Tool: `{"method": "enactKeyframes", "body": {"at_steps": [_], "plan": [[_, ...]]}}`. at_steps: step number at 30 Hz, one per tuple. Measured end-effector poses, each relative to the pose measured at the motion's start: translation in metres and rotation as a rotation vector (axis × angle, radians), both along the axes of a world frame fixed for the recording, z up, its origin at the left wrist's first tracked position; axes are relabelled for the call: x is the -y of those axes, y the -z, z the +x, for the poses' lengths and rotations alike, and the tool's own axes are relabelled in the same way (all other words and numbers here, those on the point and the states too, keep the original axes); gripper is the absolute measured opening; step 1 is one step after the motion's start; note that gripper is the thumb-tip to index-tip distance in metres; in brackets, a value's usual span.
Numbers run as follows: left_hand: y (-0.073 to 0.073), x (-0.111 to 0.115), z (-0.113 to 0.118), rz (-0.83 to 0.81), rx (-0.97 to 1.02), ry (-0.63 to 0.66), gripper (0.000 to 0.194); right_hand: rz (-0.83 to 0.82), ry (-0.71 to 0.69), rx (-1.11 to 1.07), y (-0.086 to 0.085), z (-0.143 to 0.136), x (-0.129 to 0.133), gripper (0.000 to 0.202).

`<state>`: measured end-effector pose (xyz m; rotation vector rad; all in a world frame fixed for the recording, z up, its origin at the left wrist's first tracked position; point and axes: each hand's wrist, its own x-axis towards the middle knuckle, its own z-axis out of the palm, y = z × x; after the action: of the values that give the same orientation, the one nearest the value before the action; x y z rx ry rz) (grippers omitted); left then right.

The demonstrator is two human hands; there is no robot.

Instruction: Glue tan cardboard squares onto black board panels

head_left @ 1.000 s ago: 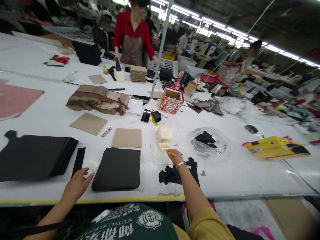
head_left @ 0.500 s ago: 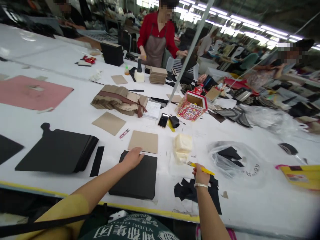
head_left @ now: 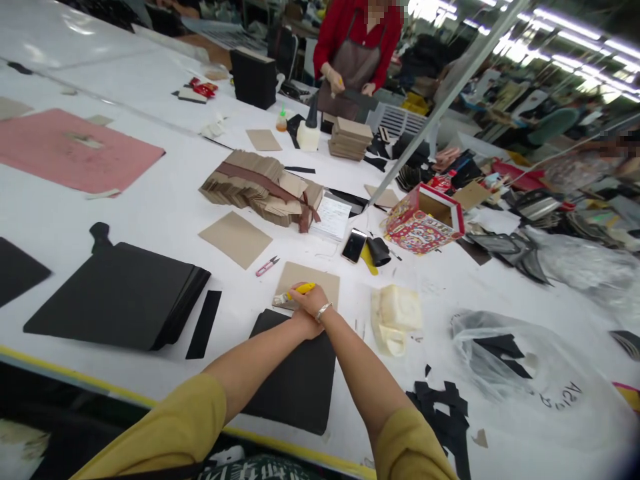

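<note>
In my right hand (head_left: 313,299) is a yellow-handled brush (head_left: 303,288), its bristle end over the left part of a tan cardboard piece (head_left: 320,277). My left hand (head_left: 305,325) lies under the right wrist, at the border between the card and a stack of black panels (head_left: 293,387); its fingers are hidden. The card sits just beyond the black stack. To the right stands a cream-coloured glue container (head_left: 397,308) with its handle side toward me. A pair of pink thread snips (head_left: 267,266) rests left of the card.
A larger black panel stack (head_left: 110,293) and a black strip (head_left: 204,325) lie leftward. Beyond are bundled tan cards (head_left: 260,190), a phone (head_left: 355,245) and a red patterned box (head_left: 425,220). Black scraps (head_left: 443,413) and a plastic bag (head_left: 525,373) lie right. A co-worker (head_left: 357,53) stands across the table.
My right hand has carried the brush left from the glue container to the tan card, crossing over my left hand. The view has shifted, and the co-worker's hands are now closer together.
</note>
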<state>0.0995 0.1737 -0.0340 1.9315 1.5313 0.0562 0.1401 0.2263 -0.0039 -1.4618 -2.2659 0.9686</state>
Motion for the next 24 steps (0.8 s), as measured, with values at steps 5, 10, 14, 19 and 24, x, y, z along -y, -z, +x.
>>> {"method": "enactKeyframes", "body": {"at_steps": [5, 10, 14, 19, 24], "plan": [[-0.004, -0.001, -0.001, -0.017, -0.001, -0.038, 0.047, -0.061, 0.012, -0.058, 0.021, -0.009, -0.03, 0.015], [-0.012, -0.002, -0.001, -0.032, -0.041, -0.05, 0.051, -0.017, 0.302, -0.072, 0.038, -0.015, -0.063, 0.02], [-0.014, -0.003, 0.0, -0.033, -0.095, -0.03, 0.051, 0.014, 0.416, 0.016, 0.04, 0.013, -0.069, 0.02], [-0.01, -0.015, -0.001, -0.014, -0.152, 0.027, 0.039, 0.046, 0.542, 0.107, 0.028, 0.085, -0.065, 0.026], [0.0, -0.033, -0.005, 0.068, -0.201, 0.108, 0.038, 0.084, 0.573, 0.187, 0.022, 0.118, -0.047, 0.031]]}}
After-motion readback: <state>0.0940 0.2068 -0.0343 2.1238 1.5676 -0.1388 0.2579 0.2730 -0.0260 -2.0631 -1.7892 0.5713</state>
